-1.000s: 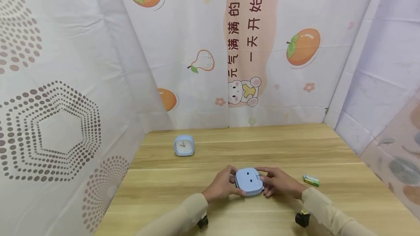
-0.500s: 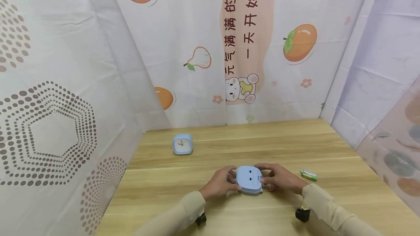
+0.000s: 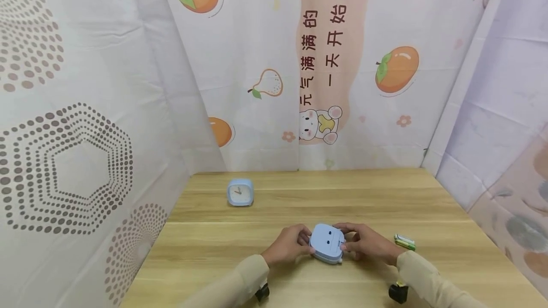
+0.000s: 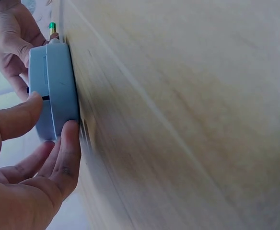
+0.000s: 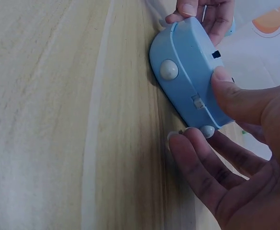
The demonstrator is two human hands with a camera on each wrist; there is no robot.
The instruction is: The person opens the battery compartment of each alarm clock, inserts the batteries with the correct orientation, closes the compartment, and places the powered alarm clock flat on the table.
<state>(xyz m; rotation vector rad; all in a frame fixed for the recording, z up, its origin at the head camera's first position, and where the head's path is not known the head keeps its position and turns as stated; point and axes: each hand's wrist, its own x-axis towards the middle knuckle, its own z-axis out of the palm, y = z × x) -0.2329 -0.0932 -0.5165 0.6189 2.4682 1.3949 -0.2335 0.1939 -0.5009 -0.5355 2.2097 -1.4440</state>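
A light-blue, rounded-square alarm clock [image 3: 326,240] lies back side up on the table in the head view, with two dark marks and a rectangular cover outline on top. My left hand [image 3: 288,245] grips its left side, thumb on the upper face and fingers against the edge. From the right, my right hand [image 3: 367,243] holds it: the thumb [image 5: 233,93] presses on the back near a small dark slot, while the fingers curl by the side. Two white round feet and a small catch show along its edge in the right wrist view.
Another light-blue clock [image 3: 240,192] stands at the back left, dial facing forward. Green and white batteries [image 3: 404,242] lie just beyond the right sleeve. Printed curtains [image 3: 257,122] enclose the wooden table [image 3: 205,270] at the back and sides.
The clock has turned slightly between my hands, and the right fingers seen below its right edge earlier are now tucked out of sight. The head view has shifted a little.
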